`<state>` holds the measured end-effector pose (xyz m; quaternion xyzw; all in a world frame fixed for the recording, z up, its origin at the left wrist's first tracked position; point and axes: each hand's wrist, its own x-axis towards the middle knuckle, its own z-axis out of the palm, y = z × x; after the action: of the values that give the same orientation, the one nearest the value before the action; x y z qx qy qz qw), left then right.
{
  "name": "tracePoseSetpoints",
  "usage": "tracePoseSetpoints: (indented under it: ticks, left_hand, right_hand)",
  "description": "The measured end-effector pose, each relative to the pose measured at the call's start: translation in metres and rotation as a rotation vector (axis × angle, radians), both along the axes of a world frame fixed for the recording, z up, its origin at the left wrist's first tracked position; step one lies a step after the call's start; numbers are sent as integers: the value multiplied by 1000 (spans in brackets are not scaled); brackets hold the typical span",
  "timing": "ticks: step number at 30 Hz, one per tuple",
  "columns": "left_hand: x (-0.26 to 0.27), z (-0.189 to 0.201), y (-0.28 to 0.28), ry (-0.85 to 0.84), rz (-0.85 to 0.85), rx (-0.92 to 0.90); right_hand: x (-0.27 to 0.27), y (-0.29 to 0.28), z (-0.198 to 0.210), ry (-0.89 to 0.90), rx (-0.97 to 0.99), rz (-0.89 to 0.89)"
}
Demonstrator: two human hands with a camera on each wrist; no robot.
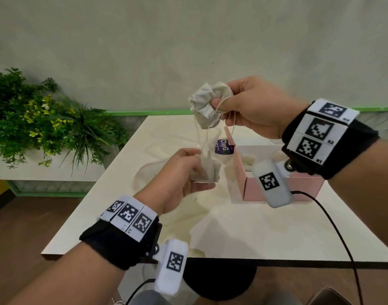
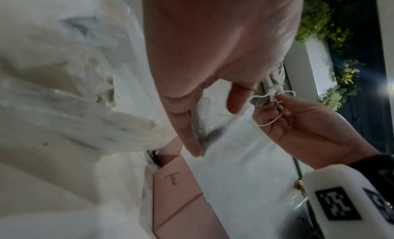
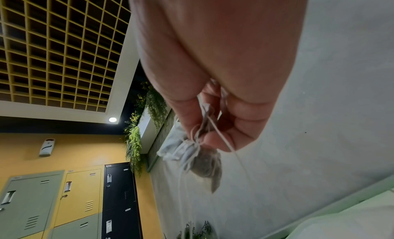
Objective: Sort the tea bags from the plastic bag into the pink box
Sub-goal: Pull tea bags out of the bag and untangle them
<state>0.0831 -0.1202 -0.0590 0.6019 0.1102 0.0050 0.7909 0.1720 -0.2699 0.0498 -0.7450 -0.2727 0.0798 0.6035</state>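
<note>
Here, in the centre of the head view, the right hand [image 1: 252, 108] is pinching a bunch of tea bags [image 1: 207, 105] by their strings, its grip closed on them. Just below, the left hand [image 1: 180, 177] is gripping another tea bag [image 1: 208, 168] above the plastic bag [image 1: 157, 172]. The pink box [image 1: 283, 188] is sitting open at right on the white surface [image 1: 243, 234].

left hand [image 1: 180, 172]: low, fingers curled, gripping | right hand [image 1: 252, 106]: raised, fingers pinching
</note>
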Motion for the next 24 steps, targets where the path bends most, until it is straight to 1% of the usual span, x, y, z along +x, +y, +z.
tracePoseSetpoints:
  ticks: [2, 4, 7, 10, 12, 14, 17, 19, 22, 24]
  left_hand:
    - [-3, -5, -4, -40, -109, 48]
    - [-5, -11, -12, -28, -154, 75]
    - [-6, -21, -17, 10, -97, 81]
    - [-13, -37, -12, 55, -45, 92]
    - [-18, -48, -9, 91, -47, 117]
    - [-22, -57, -7, 107, -67, 86]
    - [-26, -69, -2, 93, -125, -157]
    - [-29, -77, 3, 60, -204, -249]
    - [-31, -84, 6, 40, -253, -207]
    - [-30, -86, 3, 33, -204, -135]
  right_hand:
    - [1, 0, -5, 22, 7, -28]
    - [-1, 0, -13, 49, 2, -33]
    - [-7, -6, -31, 123, 27, -40]
    - [-19, -16, -63, 258, 71, -25]
    - [-27, -20, -90, 360, 49, 19]
    - [-31, -17, -113, 402, -16, 44]
    - [-30, -7, -136, 365, -101, 30]
    - [-29, -2, -142, 314, -156, 0]
    - [-30, 4, -147, 235, -281, -6]
    - [-32, 7, -148, 192, -290, 4]
